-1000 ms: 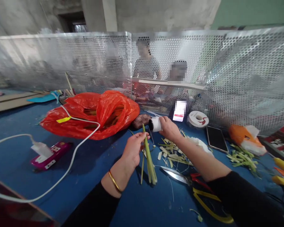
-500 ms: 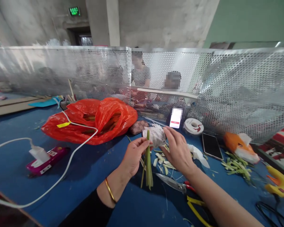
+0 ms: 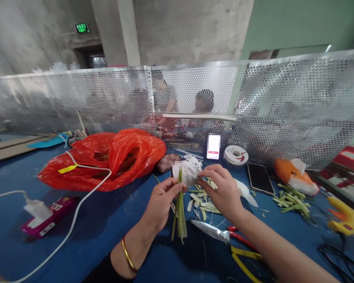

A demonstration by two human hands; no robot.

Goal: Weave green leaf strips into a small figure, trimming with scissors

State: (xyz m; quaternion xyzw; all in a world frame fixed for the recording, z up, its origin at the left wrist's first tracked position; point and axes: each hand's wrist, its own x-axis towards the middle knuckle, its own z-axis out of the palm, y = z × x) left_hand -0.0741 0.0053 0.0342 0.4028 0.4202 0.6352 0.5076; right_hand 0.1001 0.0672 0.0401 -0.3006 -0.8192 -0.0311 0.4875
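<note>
My left hand (image 3: 161,202) is closed, thumb and fingers pinching a small bundle of flat green leaf strips (image 3: 181,218). The strips hang down over the blue table, their top ends just above my thumb. Right behind them is a bunch of thin white strips (image 3: 187,171), partly covered by my left fingertips. My right hand (image 3: 224,190) has its thumb and forefinger pinched at the right edge of that white bunch. Exactly how many strands it grips is too small to tell. Cut green pieces (image 3: 199,200) lie scattered under my right hand.
Scissors (image 3: 212,232) with red handles and a yellow-handled tool (image 3: 244,259) lie below my right forearm. An orange-red plastic bag (image 3: 135,153), power strip (image 3: 51,214), lit phone (image 3: 213,147), ribbon spool (image 3: 236,155), dark phone (image 3: 260,179) and yellow glue gun (image 3: 346,216) surround my hands.
My right fingers, loosely around the white bunch's right side before, are now pinched together at its edge. My left hand keeps its hold on the green strips. The view has shifted slightly.
</note>
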